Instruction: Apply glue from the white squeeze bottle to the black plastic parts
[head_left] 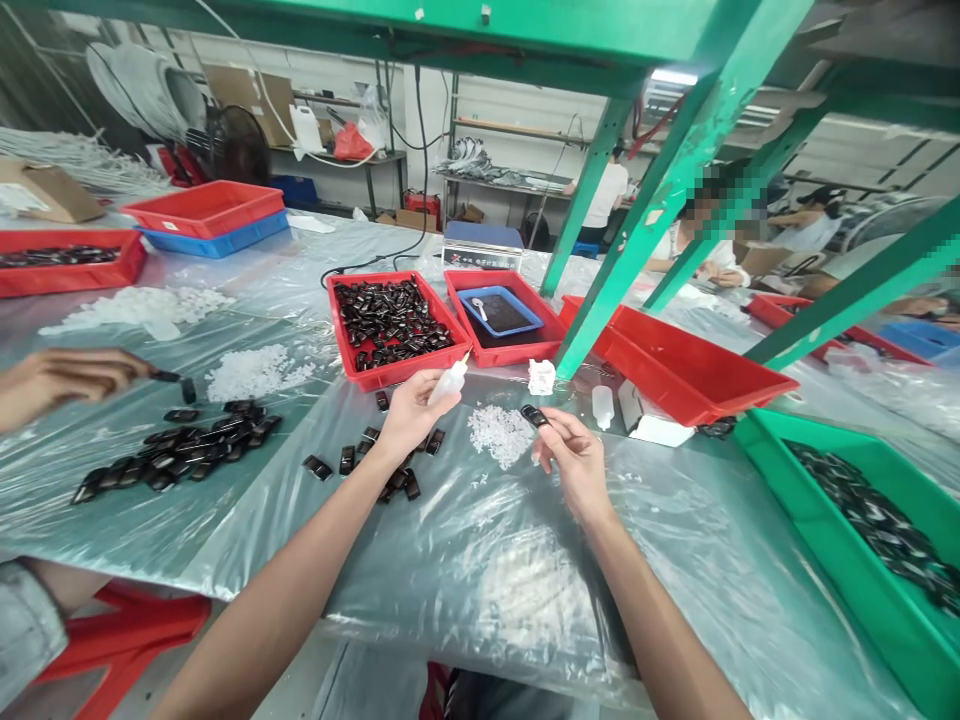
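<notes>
My left hand (417,412) is closed around a small translucent squeeze bottle (450,383) whose thin tip points up, close to the front of a red tray of black parts. Between the thumb and fingers of my right hand (576,452) is a small black plastic part (534,415), shiny on top. A pile of small clear-white pieces (501,436) lies on the plastic-covered table between my hands. Several loose black parts (346,460) are scattered beside and below my left wrist, some partly hidden by the forearm.
A red tray (367,380) heaped with black parts stands ahead, beside another red tray (517,355) holding a blue one. Green posts (592,315) rise at right, near a green bin (810,560). A co-worker's hand (75,378) works at left over a black pile (187,445).
</notes>
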